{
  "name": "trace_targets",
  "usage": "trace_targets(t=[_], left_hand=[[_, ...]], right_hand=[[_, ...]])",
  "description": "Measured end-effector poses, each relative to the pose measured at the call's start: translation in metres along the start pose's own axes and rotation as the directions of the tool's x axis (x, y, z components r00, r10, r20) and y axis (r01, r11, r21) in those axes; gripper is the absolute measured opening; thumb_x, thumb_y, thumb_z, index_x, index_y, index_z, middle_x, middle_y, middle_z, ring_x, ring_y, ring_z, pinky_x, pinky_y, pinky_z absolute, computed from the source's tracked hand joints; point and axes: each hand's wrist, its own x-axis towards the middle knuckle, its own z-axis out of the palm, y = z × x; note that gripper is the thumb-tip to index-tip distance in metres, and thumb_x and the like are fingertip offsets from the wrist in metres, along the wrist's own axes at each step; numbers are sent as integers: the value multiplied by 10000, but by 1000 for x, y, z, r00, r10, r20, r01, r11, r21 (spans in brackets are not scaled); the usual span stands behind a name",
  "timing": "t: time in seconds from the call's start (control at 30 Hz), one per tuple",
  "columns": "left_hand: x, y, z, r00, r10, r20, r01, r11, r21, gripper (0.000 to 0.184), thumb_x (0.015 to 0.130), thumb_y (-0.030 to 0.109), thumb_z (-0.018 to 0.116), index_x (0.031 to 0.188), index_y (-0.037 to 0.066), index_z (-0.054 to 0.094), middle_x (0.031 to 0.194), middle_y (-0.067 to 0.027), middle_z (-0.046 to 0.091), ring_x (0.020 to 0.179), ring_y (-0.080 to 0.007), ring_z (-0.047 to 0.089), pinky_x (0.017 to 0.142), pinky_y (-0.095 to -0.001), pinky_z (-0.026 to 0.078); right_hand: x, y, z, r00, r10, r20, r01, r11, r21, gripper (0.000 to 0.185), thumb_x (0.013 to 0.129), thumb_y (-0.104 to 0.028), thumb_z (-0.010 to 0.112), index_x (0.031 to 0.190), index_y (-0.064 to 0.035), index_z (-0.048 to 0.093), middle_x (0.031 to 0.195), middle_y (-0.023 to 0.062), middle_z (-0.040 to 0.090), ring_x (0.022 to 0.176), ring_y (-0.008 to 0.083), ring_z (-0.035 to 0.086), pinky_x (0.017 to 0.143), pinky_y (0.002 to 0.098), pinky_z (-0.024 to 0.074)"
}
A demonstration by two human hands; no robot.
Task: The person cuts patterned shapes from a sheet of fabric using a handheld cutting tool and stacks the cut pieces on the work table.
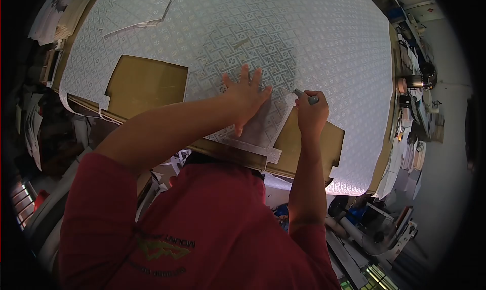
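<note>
If the flat, released left grip (244, 96) slips, the grey tool (314, 100) clasped in the right grip (311, 115) could tear the pale patterned sheet (344, 72).

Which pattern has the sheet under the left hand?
The sheet: interlaced lattice with flower-like motifs; head view.

- A workshop, it seems
- Broad worktable (149, 81) under a cut patterned sheet (347, 87)
- Stacked sheets (68, 16) beside it
- Papers (402, 163) and clutter crowded near a plain wall (450, 118)
</note>
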Motion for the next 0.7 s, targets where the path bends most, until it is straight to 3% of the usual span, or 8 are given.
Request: trace_targets(t=[0.07, 0.13, 0.27, 0.4, 0.63, 0.7], left_hand=[[1, 0, -1, 1000, -4, 15, 4, 1000, 3, 1520, 456, 451, 1048, 1686, 196, 193, 1726, -310, 32, 1552, -613, 70, 1018, -847, 364], [1, -1, -3, 999, 7, 42, -5, 998, -55, 1519, 489, 382, 1055, 1694, 181, 153, 1727, -313, -25, 1545, -630, -7, 1025, -893, 296], [4, -1, -1, 999, 6, 54, -2, 998, -59, 1525, 483, 380, 1055, 1694, 174, 151, 1724, -320, -28, 1540, -639, -5, 1022, -894, 297], [4, -1, 3, 1000, 8, 17, -7, 1000, -16, 1497, 486, 415, 1044, 1687, 168, 187, 1715, -343, 5, 1539, -645, 41, 1002, -881, 329], [2, -1, -4, 1000, 18, 21, -16, 995, -99, 1464, 477, 316, 1052, 1673, 128, 229, 1710, -349, 28, 1529, -660, 27, 1002, -904, 296], [3, -1, -2, 1000, 16, 21, -14, 995, -96, 1467, 475, 311, 1053, 1674, 133, 228, 1711, -346, 28, 1530, -659, 24, 1001, -905, 296]], right_hand=[[0, -4, 1, 1000, 7, 9, -7, 1000, -22, 154, 891, -133, 722, 987, -13, 734, 872, 197, 757, 777, 312, 747, 720, 406, 565], [-2, 0, 1, 1000, 2, -4, -2, 1000, -15, 148, 892, -128, 721, 988, -16, 734, 872, 194, 757, 777, 307, 748, 720, 404, 566], [-3, -7, -2, 998, 66, 22, -67, 996, 58, 132, 894, -111, 724, 987, -17, 733, 868, 182, 755, 777, 275, 748, 718, 391, 566], [-1, -4, -2, 999, 24, 24, -24, 999, -22, 132, 890, -104, 733, 981, -9, 728, 860, 172, 757, 774, 251, 747, 727, 376, 569], [-3, 22, 18, 994, -45, -101, 65, 976, 210, 184, 886, -138, 811, 972, -8, 714, 861, 132, 736, 806, 179, 703, 742, 361, 556], [29, 1, 26, 994, -87, -70, 93, 992, 84, 164, 891, -115, 803, 988, -17, 714, 853, 124, 733, 788, 195, 701, 741, 366, 556]])
